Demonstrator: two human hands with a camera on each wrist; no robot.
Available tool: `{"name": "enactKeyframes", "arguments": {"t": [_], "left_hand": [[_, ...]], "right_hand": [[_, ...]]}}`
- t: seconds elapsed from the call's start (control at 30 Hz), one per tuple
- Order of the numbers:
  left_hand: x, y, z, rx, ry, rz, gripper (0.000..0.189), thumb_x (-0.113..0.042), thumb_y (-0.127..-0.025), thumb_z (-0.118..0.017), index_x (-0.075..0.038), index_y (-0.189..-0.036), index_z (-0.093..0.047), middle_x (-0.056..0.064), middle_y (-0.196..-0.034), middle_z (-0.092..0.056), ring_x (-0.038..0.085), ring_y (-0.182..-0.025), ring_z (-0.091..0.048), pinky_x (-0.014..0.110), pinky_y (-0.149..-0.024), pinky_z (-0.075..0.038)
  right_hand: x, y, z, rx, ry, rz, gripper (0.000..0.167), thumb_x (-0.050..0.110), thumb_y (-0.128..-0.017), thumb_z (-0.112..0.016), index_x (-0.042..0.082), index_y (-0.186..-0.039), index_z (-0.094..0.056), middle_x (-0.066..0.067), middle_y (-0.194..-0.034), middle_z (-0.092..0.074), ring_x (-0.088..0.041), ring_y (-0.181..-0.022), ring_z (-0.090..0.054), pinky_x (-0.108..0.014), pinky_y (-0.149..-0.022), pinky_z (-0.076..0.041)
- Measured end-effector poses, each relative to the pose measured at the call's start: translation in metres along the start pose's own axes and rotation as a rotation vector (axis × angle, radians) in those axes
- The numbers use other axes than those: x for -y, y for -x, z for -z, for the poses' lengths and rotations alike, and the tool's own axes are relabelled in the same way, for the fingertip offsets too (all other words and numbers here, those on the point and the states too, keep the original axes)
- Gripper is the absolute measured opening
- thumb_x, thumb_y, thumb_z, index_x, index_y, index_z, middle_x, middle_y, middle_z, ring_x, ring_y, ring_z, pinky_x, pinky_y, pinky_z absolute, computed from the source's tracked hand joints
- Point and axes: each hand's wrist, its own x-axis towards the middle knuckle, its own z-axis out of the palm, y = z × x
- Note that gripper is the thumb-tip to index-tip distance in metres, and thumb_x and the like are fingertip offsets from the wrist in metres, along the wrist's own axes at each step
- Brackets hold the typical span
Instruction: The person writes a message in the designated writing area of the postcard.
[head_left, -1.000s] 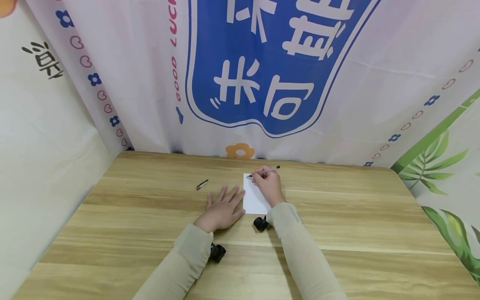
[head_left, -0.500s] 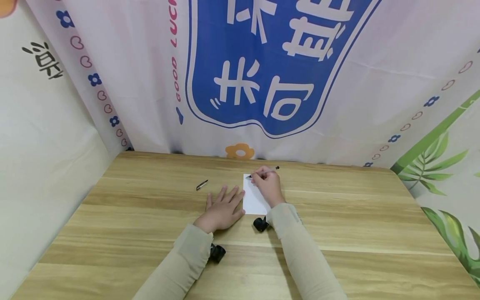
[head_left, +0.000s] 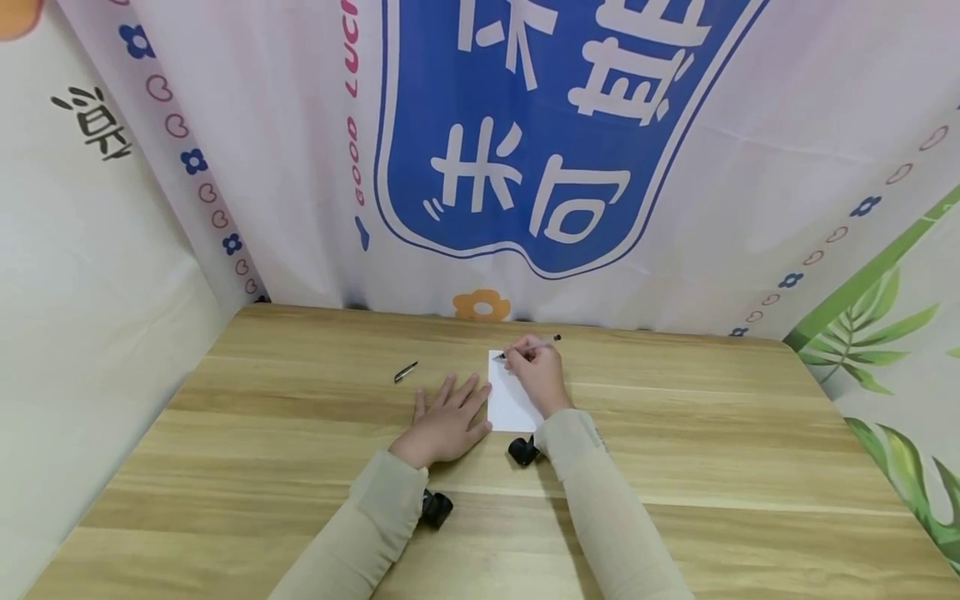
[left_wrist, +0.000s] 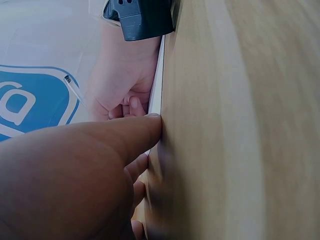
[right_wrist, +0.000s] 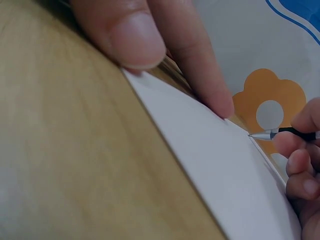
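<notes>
On the wooden table lies a small white sheet of paper (head_left: 510, 404), blank as far as it shows. My right hand (head_left: 538, 372) pinches a slim pen (head_left: 542, 342) near its tip, over the upper left of the paper. In the right wrist view the tip of the pen (right_wrist: 262, 135) meets the paper (right_wrist: 200, 150) or hovers just above it; I cannot tell which. My left hand (head_left: 444, 425) lies flat with spread fingers, its thumb and a fingertip touching the paper's left edge. A dark pen cap (head_left: 406, 372) rests beyond the left hand.
Black wrist cameras sit under both cuffs, the left camera (head_left: 436, 508) and the right camera (head_left: 522, 451), close to the wooden table (head_left: 712, 450). A printed cloth (head_left: 315, 250) hangs behind the table's far edge.
The whole head view has shifted very slightly. Both hands, the paper and the cap keep their places; the right hand still pinches the pen at the upper left of the sheet.
</notes>
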Motion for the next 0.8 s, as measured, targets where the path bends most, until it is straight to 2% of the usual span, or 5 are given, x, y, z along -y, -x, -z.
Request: {"name": "enactKeyframes", "arguments": {"t": [0.23, 0.47, 0.8], "left_hand": [[-0.0013, -0.0008, 0.0003, 0.002, -0.01, 0.005, 0.064, -0.046, -0.108, -0.044, -0.025, -0.164, -0.022, 0.001, -0.17, -0.01, 0.035, -0.156, 0.002, 0.073, -0.114, 0.003], [-0.003, 0.0018, 0.0022, 0.011, 0.009, 0.014, 0.063, -0.046, -0.108, -0.044, -0.026, -0.164, -0.022, 0.001, -0.17, -0.01, 0.034, -0.156, 0.004, 0.071, -0.115, 0.005], [-0.0028, 0.0026, 0.0025, 0.016, 0.007, 0.014, 0.064, -0.046, -0.108, -0.043, -0.026, -0.164, -0.021, 0.0, -0.17, -0.01, 0.034, -0.156, 0.003, 0.071, -0.115, 0.005]], "right_hand": [[-0.001, -0.0008, 0.0009, -0.008, 0.0, 0.002, 0.011, 0.01, -0.096, -0.065, 0.006, -0.086, -0.068, -0.006, -0.076, -0.068, -0.016, -0.067, -0.059, -0.022, -0.055, -0.046], [-0.0029, -0.0019, -0.0002, -0.018, -0.015, 0.007, 0.011, 0.008, -0.095, -0.065, 0.004, -0.085, -0.069, -0.006, -0.079, -0.068, -0.015, -0.07, -0.064, -0.021, -0.062, -0.053], [-0.0037, -0.002, -0.0005, -0.015, -0.024, 0.005, 0.011, 0.008, -0.095, -0.066, 0.004, -0.085, -0.07, -0.007, -0.078, -0.068, -0.016, -0.07, -0.064, -0.021, -0.062, -0.053]]}}
